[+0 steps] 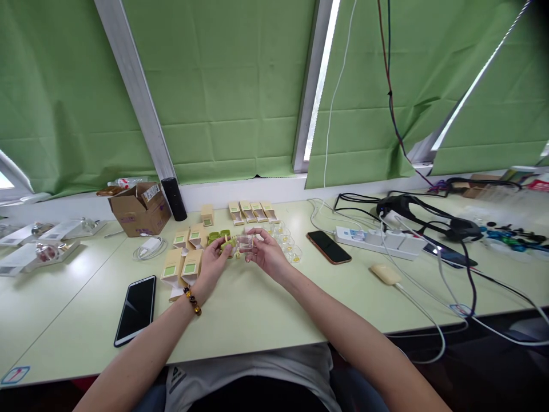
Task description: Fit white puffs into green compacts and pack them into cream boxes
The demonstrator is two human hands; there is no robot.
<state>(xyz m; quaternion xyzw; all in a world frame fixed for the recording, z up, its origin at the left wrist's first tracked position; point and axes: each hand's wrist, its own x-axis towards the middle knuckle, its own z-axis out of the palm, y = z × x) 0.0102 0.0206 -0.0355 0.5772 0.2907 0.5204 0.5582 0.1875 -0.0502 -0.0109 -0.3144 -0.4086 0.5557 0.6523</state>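
My right hand (270,256) is closed around a small clear bottle (244,242) lying sideways in front of me. Opposite it, my left hand (213,261), with a beaded bracelet at the wrist, pinches a small green cap (229,244) by the bottle's left end. Whether cap and bottle touch is too small to tell. More green caps (218,235) lie just behind my left fingers. Small beige cartons (170,266) with green labels stand beside my left hand. Clear round containers with yellow spots (293,252) sit right of my right hand, partly hidden by it.
Further back stand more beige cartons (253,212), a cardboard box (140,209) and a black cylinder (174,199). Phones lie at left (136,309) and right (329,246). A power strip (380,241), loose cables and a black headset (429,214) take up the right side.
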